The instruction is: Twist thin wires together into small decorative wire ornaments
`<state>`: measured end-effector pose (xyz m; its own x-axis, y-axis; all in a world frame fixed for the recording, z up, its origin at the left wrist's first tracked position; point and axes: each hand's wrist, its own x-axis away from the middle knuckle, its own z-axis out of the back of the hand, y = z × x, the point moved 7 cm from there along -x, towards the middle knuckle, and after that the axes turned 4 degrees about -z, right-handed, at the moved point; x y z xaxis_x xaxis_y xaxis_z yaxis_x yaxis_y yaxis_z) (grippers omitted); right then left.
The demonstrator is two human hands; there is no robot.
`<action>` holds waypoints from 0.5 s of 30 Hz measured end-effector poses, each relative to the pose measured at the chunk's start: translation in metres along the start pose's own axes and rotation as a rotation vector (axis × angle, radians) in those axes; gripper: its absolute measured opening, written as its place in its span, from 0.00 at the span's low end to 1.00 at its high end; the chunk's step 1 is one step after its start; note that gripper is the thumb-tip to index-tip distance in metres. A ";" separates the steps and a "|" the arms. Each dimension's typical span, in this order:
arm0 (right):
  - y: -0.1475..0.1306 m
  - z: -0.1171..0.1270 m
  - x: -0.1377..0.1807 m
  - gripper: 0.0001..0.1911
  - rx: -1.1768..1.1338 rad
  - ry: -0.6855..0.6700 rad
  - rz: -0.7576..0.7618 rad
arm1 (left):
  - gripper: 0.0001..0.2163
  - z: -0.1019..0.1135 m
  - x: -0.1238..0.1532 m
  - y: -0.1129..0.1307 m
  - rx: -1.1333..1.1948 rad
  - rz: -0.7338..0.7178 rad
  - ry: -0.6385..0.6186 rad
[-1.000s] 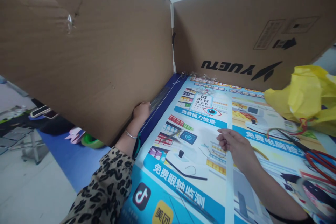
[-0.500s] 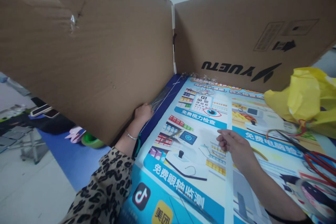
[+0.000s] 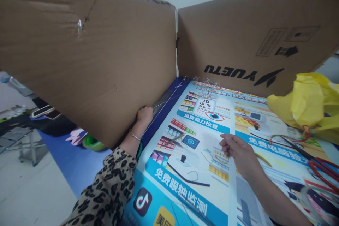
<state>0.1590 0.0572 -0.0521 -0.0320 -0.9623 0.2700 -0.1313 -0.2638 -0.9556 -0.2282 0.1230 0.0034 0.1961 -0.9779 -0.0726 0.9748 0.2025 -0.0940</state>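
Observation:
My left hand [image 3: 144, 114] is closed around a bundle of thin metal wires [image 3: 162, 100] that lies against the foot of the left cardboard wall [image 3: 87, 60]. My right hand [image 3: 235, 150] rests on the printed poster [image 3: 185, 169] that covers the table. Its fingers are curled in a pinch, and I cannot make out what they hold. A thin wire shape lies on the poster just left of that hand. My left arm wears a leopard-print sleeve and a thin bracelet.
A second cardboard wall [image 3: 238, 42] printed YUETU stands at the back. A yellow plastic bag [image 3: 309, 106] sits at the right, with red-handled scissors [image 3: 321, 167] and red wire in front of it. A green object [image 3: 91, 143] and phones lie beyond the left wall.
The view has tilted slightly; both hands stay nearly in place. My left hand has shifted a little along the wire bundle.

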 end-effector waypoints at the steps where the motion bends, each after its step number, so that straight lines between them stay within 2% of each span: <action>1: 0.000 0.000 0.000 0.17 -0.001 -0.001 0.002 | 0.17 0.000 0.000 0.000 -0.002 -0.002 0.002; 15: -0.001 -0.001 -0.001 0.19 -0.011 -0.013 0.011 | 0.16 0.007 0.001 -0.002 -0.005 0.022 0.006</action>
<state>0.1584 0.0582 -0.0514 -0.0210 -0.9660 0.2578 -0.1417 -0.2523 -0.9572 -0.2295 0.1216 0.0108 0.2168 -0.9728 -0.0811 0.9697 0.2242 -0.0969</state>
